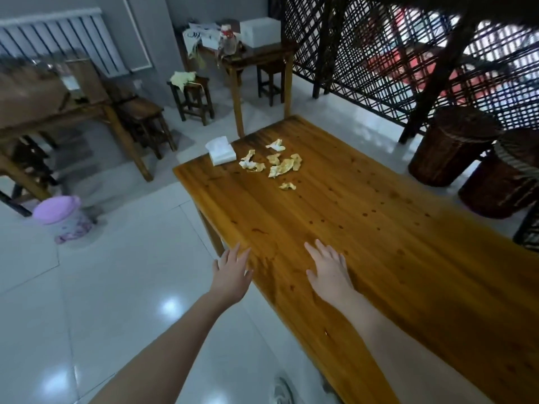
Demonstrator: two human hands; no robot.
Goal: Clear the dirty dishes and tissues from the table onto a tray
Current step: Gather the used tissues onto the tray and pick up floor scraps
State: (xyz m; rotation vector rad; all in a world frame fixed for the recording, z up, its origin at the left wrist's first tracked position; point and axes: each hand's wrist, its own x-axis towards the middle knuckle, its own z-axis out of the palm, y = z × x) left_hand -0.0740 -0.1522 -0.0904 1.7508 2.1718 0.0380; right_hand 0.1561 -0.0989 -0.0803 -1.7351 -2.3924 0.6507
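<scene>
The crumpled, yellow-stained tissues (275, 164) lie well ahead on the long wooden desk (379, 234); the right hand (329, 271), flat-fingered and empty like the left hand (230, 272), is nearer.

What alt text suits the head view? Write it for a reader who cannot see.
The left hand and right hand, fingers straight, reach over a long wooden table; crumpled stained tissues lie scattered near its far end beside a white tissue pack. No tray or dishes show.

lilac-lidded bin (57, 212) on floor | wicker baskets (449, 147) by lattice screen (364, 53)
</scene>
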